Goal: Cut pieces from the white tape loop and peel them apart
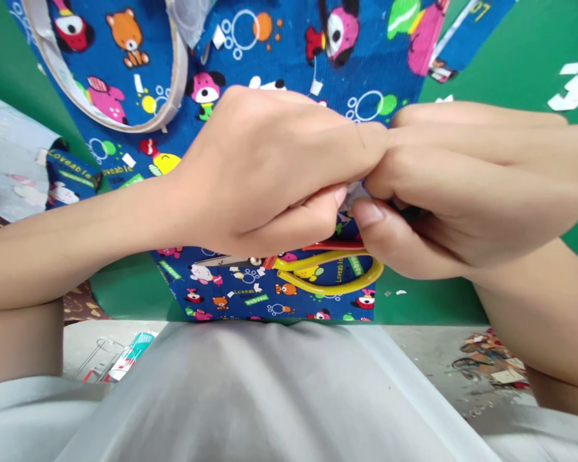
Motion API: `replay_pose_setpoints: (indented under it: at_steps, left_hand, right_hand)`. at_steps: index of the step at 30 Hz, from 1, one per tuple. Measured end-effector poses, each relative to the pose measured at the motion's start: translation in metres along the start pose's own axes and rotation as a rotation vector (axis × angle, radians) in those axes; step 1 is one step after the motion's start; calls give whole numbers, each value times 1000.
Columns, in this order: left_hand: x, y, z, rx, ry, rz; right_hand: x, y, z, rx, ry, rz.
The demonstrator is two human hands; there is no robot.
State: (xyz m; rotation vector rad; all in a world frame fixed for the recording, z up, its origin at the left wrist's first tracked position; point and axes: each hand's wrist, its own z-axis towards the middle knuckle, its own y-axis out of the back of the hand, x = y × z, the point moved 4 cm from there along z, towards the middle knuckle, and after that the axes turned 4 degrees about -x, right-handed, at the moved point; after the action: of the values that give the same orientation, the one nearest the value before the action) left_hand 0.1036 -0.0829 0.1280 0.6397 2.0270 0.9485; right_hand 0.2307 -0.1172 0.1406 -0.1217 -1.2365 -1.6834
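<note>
My left hand [289, 167] and my right hand [453, 186] meet above the blue cartoon-print fabric [279, 64], knuckles touching. Both are closed, thumbs and fingers pinched together. Between the fingertips a small whitish piece [354, 194] shows; most of it is hidden by the fingers, so its kind is unclear. Just below the hands lie scissors with yellow and red handles [332, 285], partly covered by my fingers. Their blades point left on the fabric.
An off-white ring-shaped band [180, 70] lies on the fabric at upper left. White paper scraps [575, 90] are scattered on the green table [520, 38]. Another fabric piece [9, 154], pale side up, lies at left. Below the table, a pile of bits [494, 362] covers some floor.
</note>
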Motion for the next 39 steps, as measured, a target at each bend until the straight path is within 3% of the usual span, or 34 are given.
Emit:
replay_pose_setpoints:
  at_steps: [6,10,16,20,30,39]
  left_hand:
    - [1,2,-2,-101,-41,-113]
    - [2,2,-1,-47,28,-98]
    - [6,0,-10,-141,-116,-85]
    - [8,-2,-13,-160,-139,-95]
    - [-1,2,-1,-8,-25,71]
    - [-1,4,-3,-47,-90,83]
  right_hand:
    - [-2,-3,-1,96,-72,84]
    - [-4,-8,-4,168,-82,142]
    - [-4,-6,-3,97,-109,136]
    - [1,-2,2,31,-55,75]
    - [0,-3,2,12,-6,15]
    - [1,-4,1,94,-63,-47]
